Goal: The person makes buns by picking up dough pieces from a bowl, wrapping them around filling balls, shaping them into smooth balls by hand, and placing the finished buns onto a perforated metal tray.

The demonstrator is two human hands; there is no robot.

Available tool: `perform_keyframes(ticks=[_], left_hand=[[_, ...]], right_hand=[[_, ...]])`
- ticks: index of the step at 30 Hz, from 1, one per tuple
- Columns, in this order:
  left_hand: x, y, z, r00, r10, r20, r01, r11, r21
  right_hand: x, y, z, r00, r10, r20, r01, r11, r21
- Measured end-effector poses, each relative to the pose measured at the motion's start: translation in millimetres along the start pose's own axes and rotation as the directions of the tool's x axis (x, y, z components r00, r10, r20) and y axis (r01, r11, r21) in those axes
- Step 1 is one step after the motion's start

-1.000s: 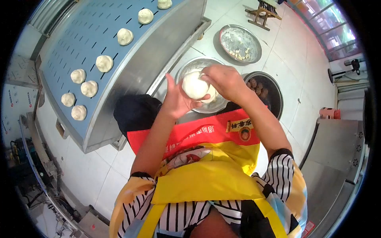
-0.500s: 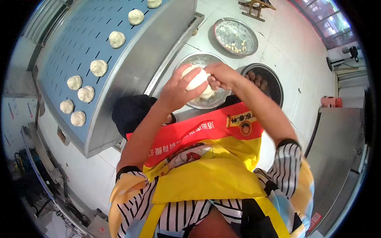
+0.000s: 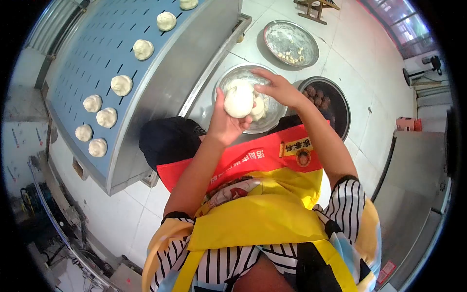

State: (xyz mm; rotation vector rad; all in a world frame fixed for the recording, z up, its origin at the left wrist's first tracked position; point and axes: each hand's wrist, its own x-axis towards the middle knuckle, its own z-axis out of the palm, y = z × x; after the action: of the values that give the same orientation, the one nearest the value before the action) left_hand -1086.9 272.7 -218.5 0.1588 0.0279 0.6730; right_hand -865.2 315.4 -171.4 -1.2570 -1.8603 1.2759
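From here I see the left hand (image 3: 227,125) cradling round dough (image 3: 238,103) just left of the right hand (image 3: 281,90), its fingers loosely spread.

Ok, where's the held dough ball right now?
In the head view, the dough ball sits in the left hand, just above picture centre, with the right hand close on its right and the metal bowl behind it.

The left hand (image 3: 225,126) cups upward, thumb extended, while the right hand (image 3: 283,91) arches nearby, fingers parted.
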Motion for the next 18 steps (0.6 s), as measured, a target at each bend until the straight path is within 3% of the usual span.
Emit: perform_keyframes(ticks=[1, 2, 4, 5, 8, 11, 14, 17, 18], left_hand=[[1, 1, -3, 0.996, -0.049, 0.08, 0.053, 0.998, -0.046], [4, -4, 12, 0.991, 0.016, -0.135, -0.005, 0.997, 0.08], [15, -17, 61, 0.837, 0.205, -0.507, -0.023, 0.939, 0.342], [18, -17, 64, 0.842, 0.234, -0.486, -0.061, 0.937, 0.345], [25, -17, 63, 0.799, 0.359, -0.482, -0.188, 0.911, 0.367], [25, -19, 65, 0.821, 0.431, -0.374, -0.2, 0.832, 0.518], [24, -19, 77, 0.83, 0.391, -0.397, -0.157, 0.848, 0.506], [24, -22, 87, 0.826, 0.393, -0.404, -0.251, 0.898, 0.36], [22, -20, 86, 0.844, 0.38, -0.377, -0.211, 0.884, 0.418]], right_hand=[[-7, -18, 3, 0.996, -0.017, 0.084, -0.02, 0.91, 0.414], [-16, -32, 14, 0.996, -0.019, 0.085, -0.013, 0.934, 0.358], [-28, -51, 35, 0.997, -0.022, 0.08, 0.002, 0.969, 0.246], [-25, -47, 39, 0.998, 0.049, -0.036, -0.042, 0.983, 0.176], [-25, -51, 49, 0.972, -0.062, -0.226, 0.056, 0.998, -0.034], [-22, -62, 48, 0.926, -0.293, -0.238, 0.303, 0.953, 0.006], [-25, -69, 48, 0.952, -0.093, -0.293, 0.109, 0.993, 0.04], [-22, -77, 58, 0.885, -0.076, -0.459, 0.082, 0.997, -0.008], [-23, -80, 56, 0.887, -0.148, -0.437, 0.167, 0.986, 0.006]])
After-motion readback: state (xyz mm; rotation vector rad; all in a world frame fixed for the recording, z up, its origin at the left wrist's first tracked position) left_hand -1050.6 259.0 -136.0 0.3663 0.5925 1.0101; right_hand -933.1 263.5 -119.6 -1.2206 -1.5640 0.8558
